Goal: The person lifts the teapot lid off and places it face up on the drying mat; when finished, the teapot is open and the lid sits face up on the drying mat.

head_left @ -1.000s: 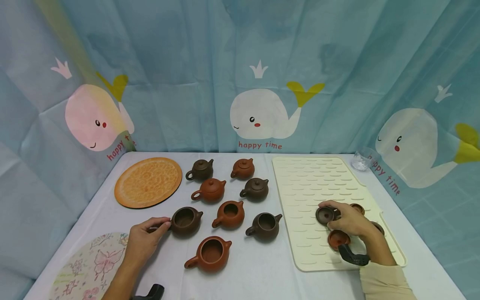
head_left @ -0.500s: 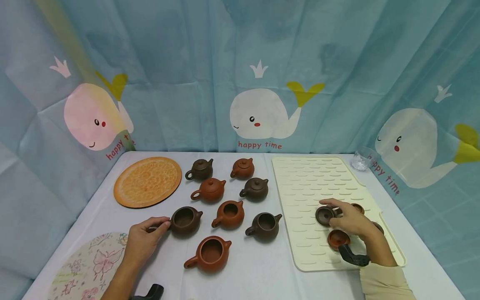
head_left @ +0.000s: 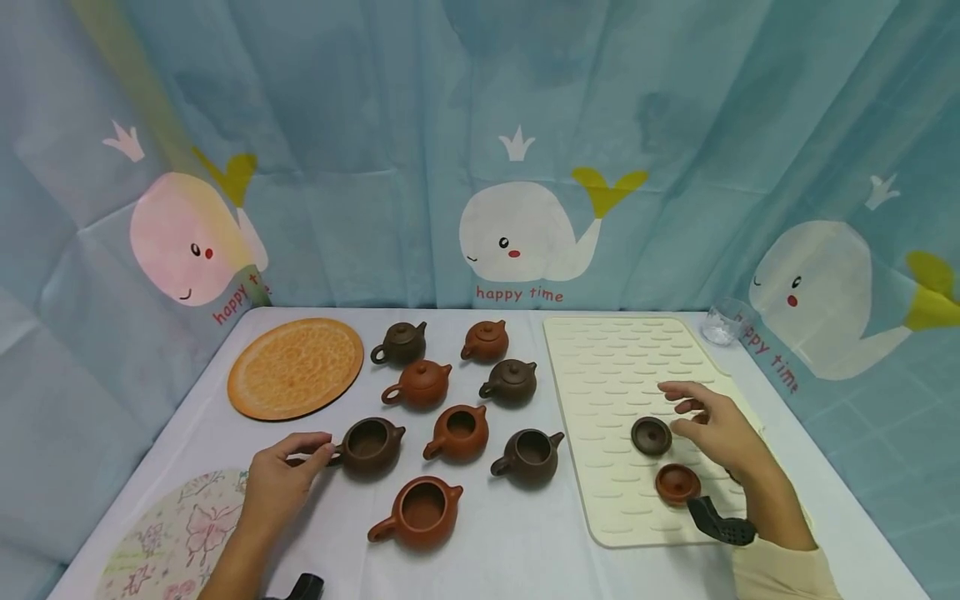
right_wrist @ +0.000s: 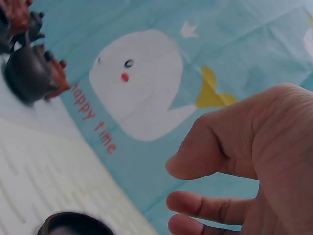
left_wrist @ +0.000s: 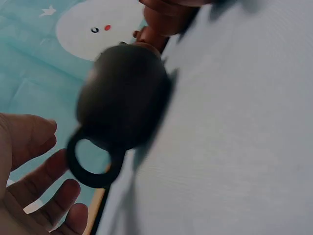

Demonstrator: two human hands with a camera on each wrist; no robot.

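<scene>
At the left, my left hand [head_left: 283, 475] is beside the handle of a lidless dark brown teapot [head_left: 369, 446]. The left wrist view shows its thumb and fingers spread apart near the ring-shaped handle [left_wrist: 93, 182]; whether a fingertip touches it I cannot tell. My right hand [head_left: 712, 425] hovers over the cream mat with loosely bent, parted fingers and nothing between them. Just left of it, a dark teapot lid [head_left: 651, 436] lies upside down on the mat. A reddish-brown lid [head_left: 678, 484] lies nearer the front. The right hand and forearm hide the mat behind them.
More lidless teapots stand mid-table: reddish-brown ones [head_left: 460, 433] [head_left: 423, 512] and a dark one [head_left: 531, 457]. Several lidded teapots [head_left: 418, 384] stand behind. The ridged cream mat [head_left: 600, 375] lies right, near a clear glass [head_left: 726, 323]. Round mats [head_left: 296, 368] [head_left: 187, 521] lie left.
My right hand has let go of the dark lid and lifted away to the right. My left hand has slid slightly left, loosening from the teapot's handle.
</scene>
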